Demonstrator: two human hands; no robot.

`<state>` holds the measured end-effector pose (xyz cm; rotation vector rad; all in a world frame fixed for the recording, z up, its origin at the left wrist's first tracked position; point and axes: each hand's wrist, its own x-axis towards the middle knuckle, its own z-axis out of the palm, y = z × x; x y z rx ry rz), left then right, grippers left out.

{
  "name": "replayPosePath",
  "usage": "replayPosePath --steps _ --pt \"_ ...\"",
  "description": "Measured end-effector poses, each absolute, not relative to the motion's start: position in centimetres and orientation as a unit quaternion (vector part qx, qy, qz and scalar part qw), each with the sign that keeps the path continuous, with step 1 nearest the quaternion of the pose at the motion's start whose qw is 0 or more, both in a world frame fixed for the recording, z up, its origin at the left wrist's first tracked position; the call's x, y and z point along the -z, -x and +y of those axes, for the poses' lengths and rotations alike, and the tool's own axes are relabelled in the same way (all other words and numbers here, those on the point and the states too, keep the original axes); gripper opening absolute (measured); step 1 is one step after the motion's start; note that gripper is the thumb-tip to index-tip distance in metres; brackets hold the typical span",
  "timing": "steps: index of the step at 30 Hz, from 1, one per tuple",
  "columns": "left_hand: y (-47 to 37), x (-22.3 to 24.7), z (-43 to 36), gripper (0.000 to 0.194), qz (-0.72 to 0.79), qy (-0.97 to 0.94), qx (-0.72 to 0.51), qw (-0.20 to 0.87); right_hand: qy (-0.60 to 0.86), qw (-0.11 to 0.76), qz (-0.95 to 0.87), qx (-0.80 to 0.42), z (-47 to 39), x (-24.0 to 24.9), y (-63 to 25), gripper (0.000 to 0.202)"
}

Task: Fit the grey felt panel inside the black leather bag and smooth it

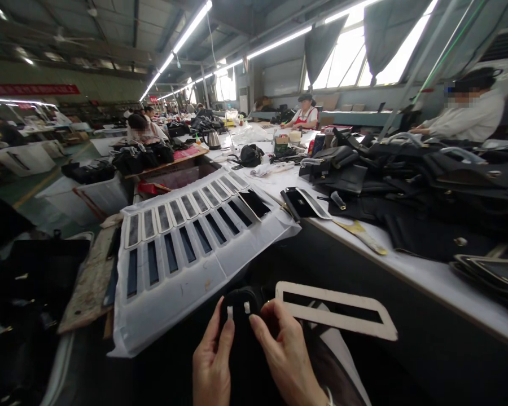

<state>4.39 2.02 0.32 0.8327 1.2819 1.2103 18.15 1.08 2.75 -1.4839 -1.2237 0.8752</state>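
A black piece, leather-like with a rounded top edge [240, 294], is upright between my hands at the bottom middle. Two small pale tabs [230, 312] stand out on its face. My left hand [215, 352] pinches its left edge between thumb and fingers. On the other side, my right hand [285, 349] is closed on the right edge, its thumb near the second tab. Just beyond the right fingers lies a long off-white frame [342, 324] with a slot-shaped opening. Where the black piece runs lower, it merges with the dark background.
On my left, a white-covered board [232, 265] carries rows of pale frames and dark strips. A white worktable [355, 239] holds a pile of black bags [432, 186] and a yellowish strip [364, 234]. White bins [82, 197] stand at left. Several people work farther back.
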Motion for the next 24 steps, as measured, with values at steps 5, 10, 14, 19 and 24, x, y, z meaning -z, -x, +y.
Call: replayPosePath --steps 5,10,14,19,24 --pt "-5.1 -0.6 2.1 0.052 0.560 -0.352 -0.540 0.521 0.602 0.501 -0.497 -0.375 1.7 -2.2 -17.8 0.039" --pt "-5.3 -0.7 2.1 0.055 0.541 -0.356 -0.540 0.537 0.595 0.512 -0.478 -0.395 1.9 -1.5 -17.9 0.045" --pt "-5.5 -1.7 2.1 0.055 0.529 -0.329 -0.562 0.544 0.586 0.502 -0.476 -0.421 2.2 -1.8 -18.2 0.047" --pt "-6.1 -3.4 2.2 0.051 0.533 -0.301 -0.591 0.525 0.551 0.493 -0.501 -0.450 3.4 -2.6 -18.7 0.046" --pt "-6.1 -4.2 2.5 0.050 0.555 -0.320 -0.586 0.496 0.539 0.475 -0.560 -0.414 3.9 -2.8 -19.1 0.043"
